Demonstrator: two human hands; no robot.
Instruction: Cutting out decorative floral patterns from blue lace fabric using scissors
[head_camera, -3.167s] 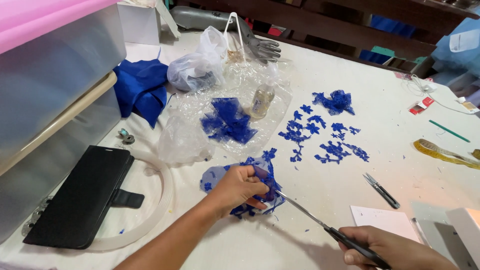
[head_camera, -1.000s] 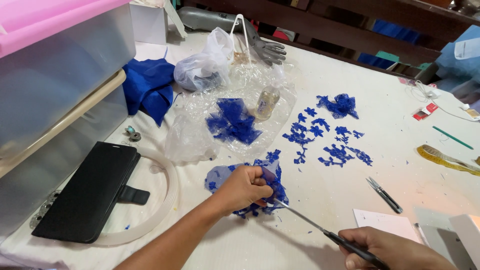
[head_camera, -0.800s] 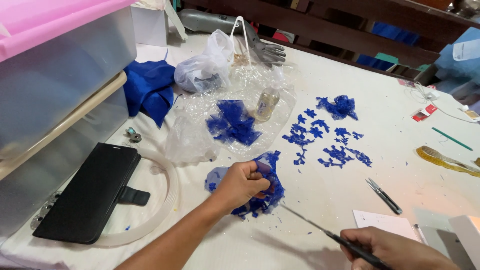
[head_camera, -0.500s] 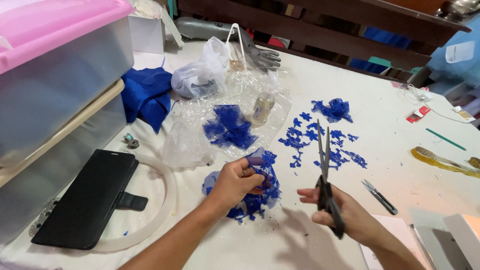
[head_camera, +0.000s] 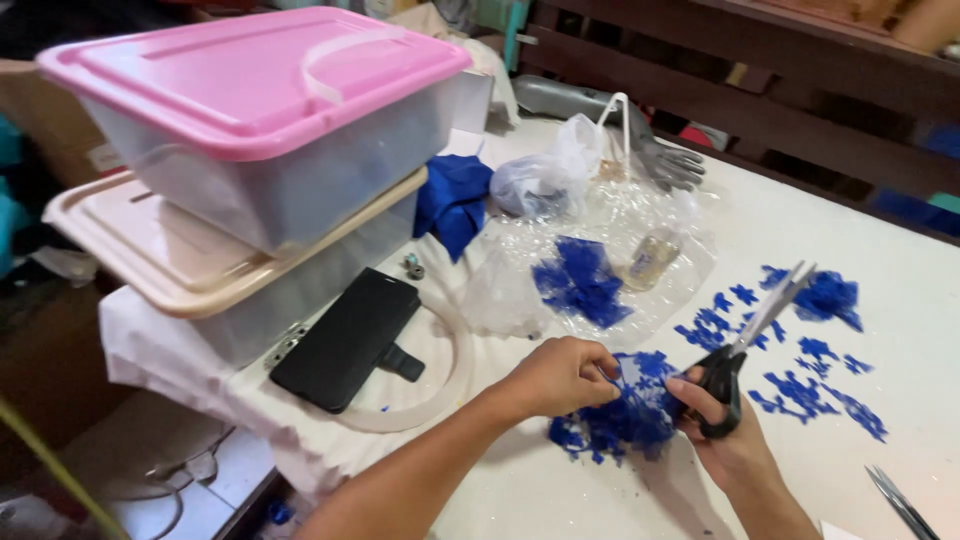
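Scissors (head_camera: 745, 345) sit in my right hand (head_camera: 725, 430), fingers through the black loops, so that hand is closed round the handles. Their long axis runs from the grip up toward one o'clock, with the tips pointing away from me at the scattered blue cut-outs (head_camera: 800, 370). I see the blades slightly parted near the tips.

My left hand (head_camera: 560, 375) is curled shut on the blue lace (head_camera: 625, 410), pinching its near edge; the lace lies bunched on the white table (head_camera: 880, 250) between both hands, at nine o'clock from the scissor grip and touching my right fingers.

Containers next. At ten o'clock from my hands I see two clear tubs stacked: the upper one has a pink lid (head_camera: 260, 75), the lower one a beige lid (head_camera: 200, 260). I cannot tell what either holds through the cloudy walls. A knotted clear bag (head_camera: 545, 180) at twelve o'clock holds something pale I cannot make out. Just this side of it a flattened plastic sheet (head_camera: 600, 250) carries another blue lace piece (head_camera: 580, 280) and a small bottle (head_camera: 650, 255).

A black phone case (head_camera: 345, 340) rests inside a pale hoop (head_camera: 445, 370) at nine o'clock. Folded blue cloth (head_camera: 450, 200) lies against the lower tub. A grey glove (head_camera: 665, 160) lies at the far edge.
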